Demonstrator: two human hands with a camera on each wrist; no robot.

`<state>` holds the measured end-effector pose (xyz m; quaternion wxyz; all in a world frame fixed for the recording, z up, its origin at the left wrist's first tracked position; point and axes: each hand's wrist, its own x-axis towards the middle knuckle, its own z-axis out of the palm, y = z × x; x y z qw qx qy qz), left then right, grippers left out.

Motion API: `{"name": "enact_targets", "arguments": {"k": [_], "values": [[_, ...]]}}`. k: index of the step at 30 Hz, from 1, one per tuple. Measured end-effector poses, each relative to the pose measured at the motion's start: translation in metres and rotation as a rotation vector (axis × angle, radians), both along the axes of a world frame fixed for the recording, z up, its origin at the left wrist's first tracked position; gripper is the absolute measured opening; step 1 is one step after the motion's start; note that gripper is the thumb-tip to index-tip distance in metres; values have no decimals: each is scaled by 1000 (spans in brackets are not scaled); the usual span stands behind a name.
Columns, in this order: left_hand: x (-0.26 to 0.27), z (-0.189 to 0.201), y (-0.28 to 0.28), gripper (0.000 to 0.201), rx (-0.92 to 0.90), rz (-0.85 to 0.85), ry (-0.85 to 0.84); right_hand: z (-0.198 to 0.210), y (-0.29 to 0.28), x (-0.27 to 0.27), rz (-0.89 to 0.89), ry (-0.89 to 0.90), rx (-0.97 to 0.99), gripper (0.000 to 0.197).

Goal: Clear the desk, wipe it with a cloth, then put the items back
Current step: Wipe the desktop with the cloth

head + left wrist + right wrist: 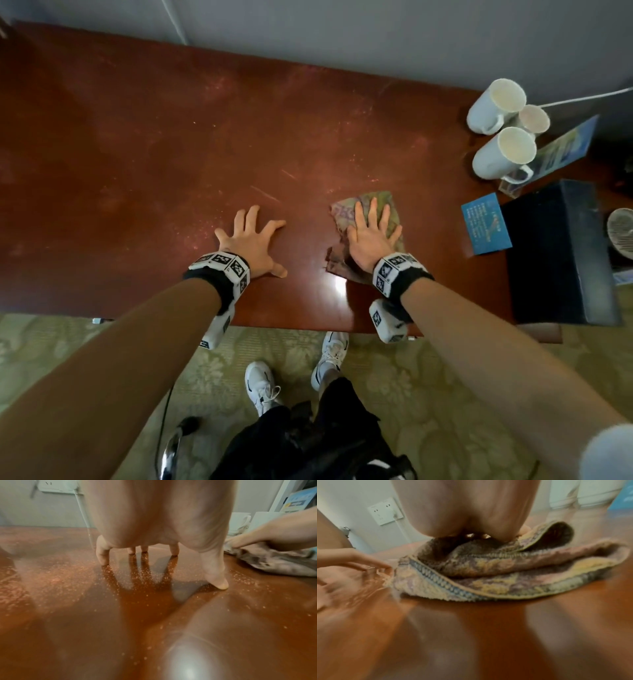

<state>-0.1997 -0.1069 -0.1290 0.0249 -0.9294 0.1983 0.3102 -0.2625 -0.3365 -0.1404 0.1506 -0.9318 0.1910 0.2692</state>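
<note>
My left hand (251,240) sits on the brown desk (137,137) with its fingers (102,553) spread wide, and only the tips and the thumb touch the wood. It holds nothing. My right hand (371,236) lies flat on the cloth (373,202), fingers straight and a little apart, pressing it down on the desk. The cloth is folded and bunched, with faded patches of yellow, pink, purple and green and a blue stitched edge (443,581). It sits near the front of the desk, to the right of my left hand and close beside it. Small pale specks (140,573) dot the wood around my left fingertips. At the far right end of the desk stand three white cups (503,150) close together, two of them with handles. Just beside them leans a clear stand with a blue picture card (561,150) in it. A blue card (486,224) lies flat near the cups, touching a black box (558,253). There is white writing on the blue card, but it is too small for me to read. A white wall socket (385,511) with a cord plugged in is on the wall behind the desk. I cannot read any words on it.
</note>
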Motion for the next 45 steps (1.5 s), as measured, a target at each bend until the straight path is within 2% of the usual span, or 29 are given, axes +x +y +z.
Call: {"name": "enact_targets", "arguments": {"k": [3,7,11,17,22,25,32,45], "values": [[0,1,-1,106,-5,1,6,4,-2,-50,84,16,28,57],[0,2,0,106,-11,-5,12,-1,20,-120,350,84,13,55],[0,1,2,105,-21,-7,4,-10,54,-139,394,79,-30,58],[0,-1,4,105,-28,-4,2,-18,76,-96,205,49,-113,61],[2,-2,-3,106,-5,-4,10,-13,44,-27,49,-14,-70,60],[7,3,-15,108,-7,-21,19,-5,17,-27,-70,-87,-37,61],[30,13,-41,109,-49,-65,16,3,-33,-42,-574,-210,49,55],[133,7,-118,100,-36,7,5,-9,-138,81,-775,-241,159,51]]}}
